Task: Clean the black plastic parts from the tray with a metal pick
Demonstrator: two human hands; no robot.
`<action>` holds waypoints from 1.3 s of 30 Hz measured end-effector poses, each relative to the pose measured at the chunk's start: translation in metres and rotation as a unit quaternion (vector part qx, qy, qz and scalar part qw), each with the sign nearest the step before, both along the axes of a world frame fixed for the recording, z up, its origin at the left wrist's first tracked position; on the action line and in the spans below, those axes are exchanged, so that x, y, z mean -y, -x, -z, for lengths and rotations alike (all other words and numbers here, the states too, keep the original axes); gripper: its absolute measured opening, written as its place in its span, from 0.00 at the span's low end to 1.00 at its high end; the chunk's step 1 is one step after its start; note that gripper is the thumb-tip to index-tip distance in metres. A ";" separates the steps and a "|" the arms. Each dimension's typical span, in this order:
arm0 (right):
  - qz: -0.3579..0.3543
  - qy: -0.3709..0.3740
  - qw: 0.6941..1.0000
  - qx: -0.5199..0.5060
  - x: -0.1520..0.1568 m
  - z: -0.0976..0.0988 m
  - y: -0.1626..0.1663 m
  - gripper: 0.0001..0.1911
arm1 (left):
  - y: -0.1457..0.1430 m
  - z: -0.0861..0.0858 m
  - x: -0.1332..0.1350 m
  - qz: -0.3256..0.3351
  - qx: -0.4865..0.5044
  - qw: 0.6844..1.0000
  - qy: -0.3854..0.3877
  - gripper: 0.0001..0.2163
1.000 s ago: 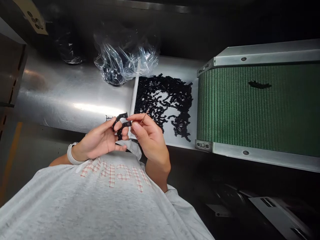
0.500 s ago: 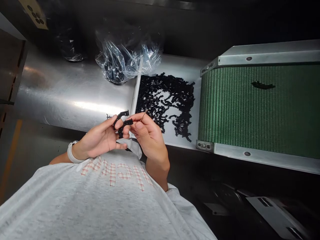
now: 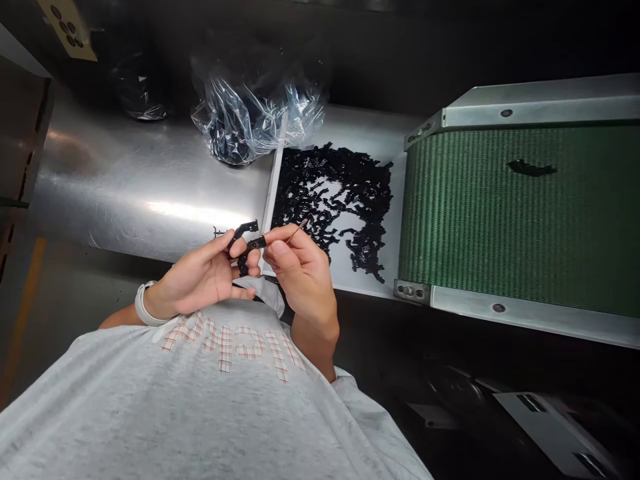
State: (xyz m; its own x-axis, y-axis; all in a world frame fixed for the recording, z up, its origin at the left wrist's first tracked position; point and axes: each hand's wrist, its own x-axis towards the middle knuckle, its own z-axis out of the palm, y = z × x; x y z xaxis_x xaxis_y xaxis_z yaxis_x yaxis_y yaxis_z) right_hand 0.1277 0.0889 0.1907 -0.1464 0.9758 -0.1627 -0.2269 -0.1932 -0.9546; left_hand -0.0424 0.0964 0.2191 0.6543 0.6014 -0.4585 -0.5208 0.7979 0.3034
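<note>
My left hand is closed on a small black plastic part, held up in front of my chest. My right hand pinches a thin pin-like tool between thumb and forefinger, its near end against the black part. Both hands meet just before the front edge of the steel table. Behind them a pile of many small black plastic parts lies on a white sheet.
A clear plastic bag with more black parts sits at the back of the steel table. A green conveyor belt in a metal frame runs on the right, with one black part on it. A white band is on my left wrist.
The hands have barely shifted; the right hand's pin has tilted slightly up and right against the black part.
</note>
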 end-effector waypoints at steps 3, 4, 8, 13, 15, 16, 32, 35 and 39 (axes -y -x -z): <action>-0.011 0.008 1.000 -0.028 0.000 -0.003 0.002 0.16 | 0.000 0.000 0.004 0.012 -0.025 0.998 -0.052 0.18; -0.009 0.004 0.999 -0.041 0.000 -0.003 0.003 0.16 | 0.000 -0.001 0.005 0.008 -0.050 0.994 -0.094 0.19; 0.038 -0.042 0.997 -0.046 0.002 -0.005 0.003 0.13 | 0.004 -0.008 0.010 -0.006 -0.221 0.919 -0.326 0.20; 0.058 -0.077 0.994 -0.045 0.005 -0.015 0.005 0.08 | 0.007 -0.014 0.011 0.037 -0.335 0.809 -0.482 0.19; 0.062 -0.096 0.993 -0.029 0.006 -0.020 0.006 0.07 | 0.008 -0.013 0.012 0.038 -0.359 0.781 -0.510 0.18; 0.066 -0.107 0.992 -0.014 0.006 -0.021 0.007 0.07 | 0.008 -0.012 0.012 0.034 -0.370 0.770 -0.519 0.17; -0.013 -0.045 0.997 -0.069 0.007 -0.006 0.008 0.14 | 0.008 -0.004 0.010 0.016 -0.254 0.864 -0.435 0.18; -0.031 -0.047 0.992 -0.111 0.006 -0.005 0.009 0.10 | 0.009 0.000 0.011 0.010 -0.236 0.890 -0.389 0.19; -0.034 -0.055 0.989 -0.134 0.007 -0.002 0.008 0.06 | 0.009 -0.002 0.011 0.020 -0.229 0.899 -0.372 0.19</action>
